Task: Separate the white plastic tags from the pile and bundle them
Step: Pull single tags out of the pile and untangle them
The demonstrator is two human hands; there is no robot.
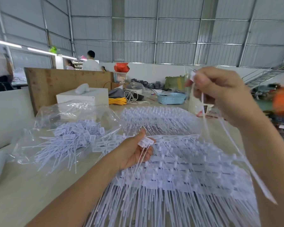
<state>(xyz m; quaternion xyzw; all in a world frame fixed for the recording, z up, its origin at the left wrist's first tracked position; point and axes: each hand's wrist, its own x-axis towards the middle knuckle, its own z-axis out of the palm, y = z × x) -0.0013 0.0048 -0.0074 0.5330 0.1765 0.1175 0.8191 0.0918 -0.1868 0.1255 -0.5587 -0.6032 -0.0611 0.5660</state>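
- The left hand [134,151] is low over the desk [23,185], thumb pressed on the heads of a few white plastic tags [145,142] pinched against its curled fingers; their thin tails hang down past the palm.
- The right hand [220,94] is raised well above the desk, fingers curled round a small bunch of tags [203,110] whose white heads show at the fingertips; the long tails trail down and to the right, blurred.
- Beneath both hands lies the big pile of tags [179,174], laid in overlapping rows, heads across the middle and tails fanning toward the near edge.
- A second row of tags [156,117] lies behind it, farther from the camera.
- To the left, a clear plastic bag [69,112] lies open, with loose tags [69,140] spilling out of it in a jumble.
- Farther back sit a white box [82,95], a yellow cord coil [117,101] and a light blue basket [170,97].
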